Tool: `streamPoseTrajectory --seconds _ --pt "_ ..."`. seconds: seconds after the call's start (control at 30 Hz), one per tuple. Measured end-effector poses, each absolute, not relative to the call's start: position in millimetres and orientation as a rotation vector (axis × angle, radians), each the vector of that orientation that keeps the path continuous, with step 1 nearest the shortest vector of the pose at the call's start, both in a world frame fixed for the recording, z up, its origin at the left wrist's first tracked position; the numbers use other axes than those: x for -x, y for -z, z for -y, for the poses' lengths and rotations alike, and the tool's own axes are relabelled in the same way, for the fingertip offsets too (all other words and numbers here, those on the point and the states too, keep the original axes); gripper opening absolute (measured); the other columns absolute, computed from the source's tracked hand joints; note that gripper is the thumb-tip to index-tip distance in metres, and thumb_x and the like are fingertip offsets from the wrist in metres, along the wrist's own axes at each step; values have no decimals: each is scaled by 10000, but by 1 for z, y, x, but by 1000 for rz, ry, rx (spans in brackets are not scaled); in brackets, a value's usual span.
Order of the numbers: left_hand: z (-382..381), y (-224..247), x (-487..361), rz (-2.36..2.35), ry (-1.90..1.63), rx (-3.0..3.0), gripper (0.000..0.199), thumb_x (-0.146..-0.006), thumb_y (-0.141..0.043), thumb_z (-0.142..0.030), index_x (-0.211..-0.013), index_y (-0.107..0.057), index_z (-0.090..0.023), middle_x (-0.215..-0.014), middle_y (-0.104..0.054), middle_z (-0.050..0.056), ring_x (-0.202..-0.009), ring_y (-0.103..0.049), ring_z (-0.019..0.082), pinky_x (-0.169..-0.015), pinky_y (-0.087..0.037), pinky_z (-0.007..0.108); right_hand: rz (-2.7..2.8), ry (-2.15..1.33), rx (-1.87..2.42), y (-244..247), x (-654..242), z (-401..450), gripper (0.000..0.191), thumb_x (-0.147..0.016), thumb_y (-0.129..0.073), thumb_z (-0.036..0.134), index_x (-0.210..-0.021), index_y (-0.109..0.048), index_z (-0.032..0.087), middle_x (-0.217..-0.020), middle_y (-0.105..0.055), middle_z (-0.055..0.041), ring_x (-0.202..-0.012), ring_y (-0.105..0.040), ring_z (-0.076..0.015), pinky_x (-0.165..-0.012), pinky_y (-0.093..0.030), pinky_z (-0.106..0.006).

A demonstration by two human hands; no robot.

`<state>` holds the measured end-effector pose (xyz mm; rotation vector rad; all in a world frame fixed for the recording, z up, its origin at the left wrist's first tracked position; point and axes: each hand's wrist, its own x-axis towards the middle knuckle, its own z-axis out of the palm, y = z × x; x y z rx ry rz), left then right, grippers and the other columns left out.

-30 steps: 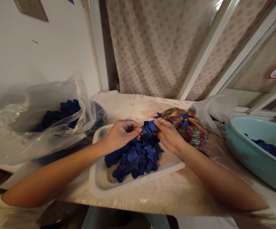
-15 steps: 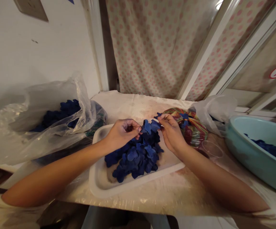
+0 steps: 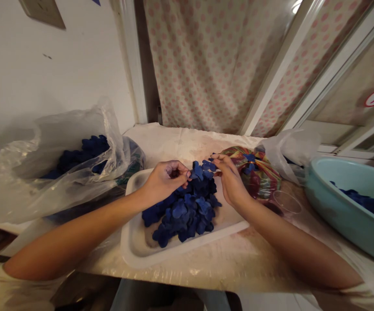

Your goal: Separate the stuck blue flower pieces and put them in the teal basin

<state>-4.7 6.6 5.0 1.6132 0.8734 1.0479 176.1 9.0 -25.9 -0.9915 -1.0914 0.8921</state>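
My left hand (image 3: 167, 179) is closed in a pinch on the edge of a blue fabric-like flower piece (image 3: 197, 171). A second blue flower piece (image 3: 209, 166) sits against it, at the fingertips of my right hand (image 3: 232, 181). The right fingers are pinched there too, and a small bit of blue shows above them. What lies exactly between the fingertips is partly hidden. Both hands hover over a heap of blue flower pieces (image 3: 182, 216) in a white tray (image 3: 129, 246).
On the left, a clear plastic bag (image 3: 15, 185) holds more blue flower pieces. Behind my right hand sits a colourful striped bundle (image 3: 266, 179) with a blue flower piece on top. A clear round lid or ring (image 3: 288, 202) lies near a light-blue basin (image 3: 332, 216) at right.
My right hand has shifted slightly left, closer to my left fingers. The flower pieces between the hands have drawn nearer and turned a little. My left hand stays almost in place.
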Motion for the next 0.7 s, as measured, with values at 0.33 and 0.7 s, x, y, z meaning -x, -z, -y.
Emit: streamPoseTrajectory --seconds 0.33,0.7 --pt "-8 -4 6 -859 -1065 -1650 99 -747 -558 -128 -649 -550 -114 -522 -555 -37 -464 -527 47 -478 -425 149 949 -1139 901 16 -171 -8 243 -596 -675 315 -614 -465 194 -629 -443 45 -559 -405 -88 -523 -319 -233" --pt "-8 -2 7 -888 -1068 -1712 75 -713 -572 -147 -651 -533 -129 -532 -543 -41 -478 -520 56 -488 -415 162 1505 -384 1065 24 -180 -6 174 -758 -587 332 -870 -501 229 -913 -464 -30 -871 -453 -171 -729 -383 -308"
